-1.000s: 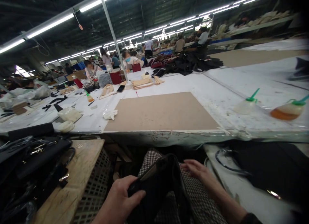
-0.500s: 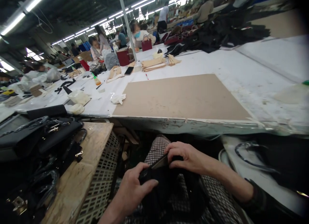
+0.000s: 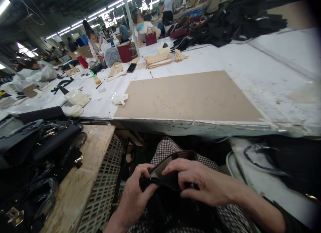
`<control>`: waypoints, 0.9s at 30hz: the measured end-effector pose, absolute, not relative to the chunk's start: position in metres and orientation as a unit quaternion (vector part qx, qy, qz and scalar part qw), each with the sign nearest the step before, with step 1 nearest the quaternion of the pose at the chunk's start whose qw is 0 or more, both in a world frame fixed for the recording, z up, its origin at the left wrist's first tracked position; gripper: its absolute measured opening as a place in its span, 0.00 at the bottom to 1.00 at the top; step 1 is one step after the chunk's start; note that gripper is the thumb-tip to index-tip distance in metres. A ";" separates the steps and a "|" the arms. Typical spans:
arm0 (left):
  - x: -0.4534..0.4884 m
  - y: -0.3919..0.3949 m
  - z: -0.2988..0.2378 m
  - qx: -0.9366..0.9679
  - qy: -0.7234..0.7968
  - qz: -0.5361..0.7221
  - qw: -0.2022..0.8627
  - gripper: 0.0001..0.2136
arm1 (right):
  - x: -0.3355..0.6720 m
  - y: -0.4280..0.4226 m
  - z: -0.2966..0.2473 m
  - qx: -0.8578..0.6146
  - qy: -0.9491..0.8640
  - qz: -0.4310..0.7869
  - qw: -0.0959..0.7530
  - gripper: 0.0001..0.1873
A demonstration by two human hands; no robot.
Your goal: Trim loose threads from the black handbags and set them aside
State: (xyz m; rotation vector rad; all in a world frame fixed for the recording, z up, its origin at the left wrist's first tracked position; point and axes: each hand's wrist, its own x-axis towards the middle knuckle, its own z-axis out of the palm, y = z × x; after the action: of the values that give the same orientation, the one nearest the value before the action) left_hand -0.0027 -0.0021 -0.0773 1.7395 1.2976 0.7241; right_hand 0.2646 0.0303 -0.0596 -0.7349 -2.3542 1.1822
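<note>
Left hand (image 3: 134, 193) is pinching a black bag (image 3: 180, 206), right hand (image 3: 200, 181) curling over it, grip unclear. Lights (image 3: 97, 13) are glowing beyond the table's (image 3: 240, 66) far edge.

A black, open-mouthed bag (image 3: 175, 206) lies on the person's checked-cloth lap (image 3: 165, 148), in front of the white, flat tabletop (image 3: 250, 64). On this lies a brown rectangular sheet (image 3: 188, 96); behind it, stacked beige pieces (image 3: 157, 61), a black rectangular phone (image 3: 131, 68) to their left. Left of the lap, black handbags (image 3: 22, 146) lie on a tan board (image 3: 97, 139).
</note>
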 end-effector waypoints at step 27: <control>-0.001 -0.007 -0.076 0.688 0.492 0.313 0.433 0.13 | 0.225 0.038 -0.060 -0.281 -0.869 0.380 0.147 0.11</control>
State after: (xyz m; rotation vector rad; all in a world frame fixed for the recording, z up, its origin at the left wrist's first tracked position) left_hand -0.0015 -0.0071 -0.0762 1.7142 1.2251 0.7795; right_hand 0.2247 0.0378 -0.0598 -0.8083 -2.4998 1.0935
